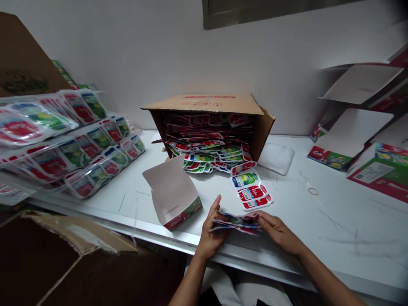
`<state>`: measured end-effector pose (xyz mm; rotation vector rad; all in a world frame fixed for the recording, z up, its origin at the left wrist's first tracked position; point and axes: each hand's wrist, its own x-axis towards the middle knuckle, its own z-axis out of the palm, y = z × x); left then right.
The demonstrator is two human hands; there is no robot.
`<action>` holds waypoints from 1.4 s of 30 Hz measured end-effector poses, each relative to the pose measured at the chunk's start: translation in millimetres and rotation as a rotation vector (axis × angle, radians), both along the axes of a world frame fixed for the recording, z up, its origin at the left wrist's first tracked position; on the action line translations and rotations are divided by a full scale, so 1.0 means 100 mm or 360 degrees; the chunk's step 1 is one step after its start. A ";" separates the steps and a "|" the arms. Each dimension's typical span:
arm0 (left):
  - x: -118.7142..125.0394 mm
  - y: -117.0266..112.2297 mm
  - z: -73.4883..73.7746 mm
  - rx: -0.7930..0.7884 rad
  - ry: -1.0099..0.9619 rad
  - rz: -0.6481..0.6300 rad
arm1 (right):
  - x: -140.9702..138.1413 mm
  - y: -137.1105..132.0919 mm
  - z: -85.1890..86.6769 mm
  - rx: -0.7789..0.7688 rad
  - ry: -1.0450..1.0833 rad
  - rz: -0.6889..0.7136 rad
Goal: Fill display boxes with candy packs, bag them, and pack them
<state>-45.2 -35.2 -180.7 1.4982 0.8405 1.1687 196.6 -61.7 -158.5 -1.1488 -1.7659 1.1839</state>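
Between my two hands, just above the table's front edge, is a small stack of printed packets (237, 222), blurred by motion. My left hand (213, 233) grips its left end with the thumb raised; my right hand (277, 231) pinches the right end. Behind the stack, red and green-blue packets (251, 189) lie flat on the table. An opened small carton (178, 197), white inside with a red and green printed edge, stands left of my hands. Farther back, a cardboard box (207, 104) on its side is full of such packets.
Piles of shiny packet strips (79, 157) cover the table's left side. Open printed cartons (379, 170) stand at the right. A clear plastic piece (276, 158) and a small ring (313, 191) lie on the table. A large brown box (79, 255) sits below the front edge.
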 end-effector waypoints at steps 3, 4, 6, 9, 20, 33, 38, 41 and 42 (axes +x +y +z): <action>0.00 -0.02 -0.01 -0.0189 -0.0204 0.0012 | -0.01 -0.01 0.08 -0.0158 0.0053 0.0233; 0.01 -0.02 -0.01 -0.0216 -0.0235 0.0004 | 0.01 0.04 0.08 -0.0188 0.0045 0.0233; 0.00 -0.02 0.01 -0.0162 -0.0164 -0.0049 | 0.10 0.22 0.02 -0.0111 -0.0086 0.0063; 0.00 0.01 0.04 0.0058 -0.0012 -0.0131 | 0.24 0.57 -0.15 0.0345 -0.0611 -0.0281; 0.00 0.00 0.08 0.0006 0.0048 -0.0105 | 0.27 0.74 -0.28 0.0664 -0.0733 -0.0338; 0.01 -0.01 0.10 -0.0006 0.0046 -0.0156 | 0.29 0.39 -0.13 0.0380 -0.0661 -0.0093; 0.01 0.00 0.13 0.0034 0.0027 -0.0216 | 0.39 0.65 -0.38 0.0713 -0.0979 -0.0135; 0.02 0.00 0.09 -0.0038 0.0022 -0.0215 | 0.31 0.58 -0.37 0.0727 -0.0900 -0.0226; 0.01 0.00 0.08 -0.0016 0.0035 -0.0191 | 0.27 0.52 -0.33 0.0690 -0.0820 -0.0275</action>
